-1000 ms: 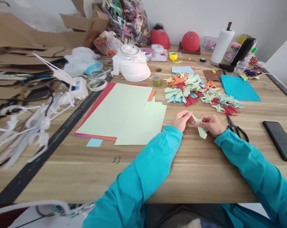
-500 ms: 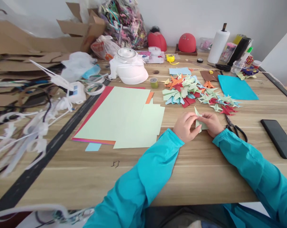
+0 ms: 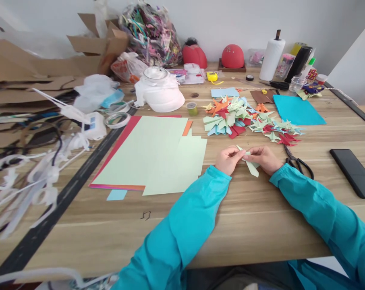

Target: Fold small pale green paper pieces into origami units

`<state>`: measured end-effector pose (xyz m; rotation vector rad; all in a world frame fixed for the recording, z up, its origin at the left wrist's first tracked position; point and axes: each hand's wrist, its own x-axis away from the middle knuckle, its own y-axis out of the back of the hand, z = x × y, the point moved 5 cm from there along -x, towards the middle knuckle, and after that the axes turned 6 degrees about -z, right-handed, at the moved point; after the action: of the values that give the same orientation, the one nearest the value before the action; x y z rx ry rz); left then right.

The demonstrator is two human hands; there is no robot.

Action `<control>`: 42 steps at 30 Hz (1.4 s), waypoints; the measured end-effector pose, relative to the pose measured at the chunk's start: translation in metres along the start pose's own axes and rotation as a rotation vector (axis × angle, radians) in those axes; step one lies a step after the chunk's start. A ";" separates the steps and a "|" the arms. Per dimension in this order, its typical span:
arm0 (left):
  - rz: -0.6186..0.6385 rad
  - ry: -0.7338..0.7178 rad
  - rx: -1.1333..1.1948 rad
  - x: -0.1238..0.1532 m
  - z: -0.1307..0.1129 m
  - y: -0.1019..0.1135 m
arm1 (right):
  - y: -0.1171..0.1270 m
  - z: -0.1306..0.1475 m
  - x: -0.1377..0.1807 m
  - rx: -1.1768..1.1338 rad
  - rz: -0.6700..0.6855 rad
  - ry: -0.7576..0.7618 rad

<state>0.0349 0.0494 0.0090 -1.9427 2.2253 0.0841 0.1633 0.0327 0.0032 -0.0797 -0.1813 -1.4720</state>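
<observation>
Between my fingertips is a small pale green origami paper (image 3: 251,168), partly folded, with one pointed tip up to the left and a wider flap hanging toward me. My left hand (image 3: 227,160) pinches its left side. My right hand (image 3: 265,158) pinches it from the right, and the fingers of both hands nearly meet. Just beyond lies a pile of folded paper cranes (image 3: 237,112) in green, red, orange and blue. Black-handled scissors (image 3: 297,163) rest beside my right wrist, their blades pointing away.
Pale green paper sheets (image 3: 146,153) lie on coloured ones to the left. A phone (image 3: 353,173) is at the right, a turquoise sheet (image 3: 299,110) behind the scissors. Cables (image 3: 46,173) and cardboard (image 3: 61,60) crowd the left. A paper-towel roll (image 3: 272,59) stands at the back.
The green paper has been turned, so its wide flap now slants down to the right. My left fingers have come off the lower part and pinch nearer the top. The view has shifted slightly.
</observation>
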 end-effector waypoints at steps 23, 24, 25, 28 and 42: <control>-0.152 0.319 0.407 -0.007 0.020 0.008 | 0.000 0.003 0.001 -0.384 0.024 0.040; -0.196 0.333 0.451 -0.008 0.021 0.010 | -0.002 0.005 0.002 -0.381 0.035 0.073; -0.226 0.350 0.481 -0.009 0.022 0.010 | -0.003 0.006 0.003 -0.358 0.041 0.110; -0.245 0.388 0.492 -0.009 0.024 0.009 | -0.007 0.008 0.006 -0.228 0.017 0.223; -0.068 0.423 0.348 -0.003 0.025 0.003 | -0.003 0.006 0.005 0.016 -0.161 0.305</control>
<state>0.0346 0.0568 -0.0155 -1.9682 2.2089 -0.7367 0.1603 0.0282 0.0101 0.1757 0.0494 -1.6226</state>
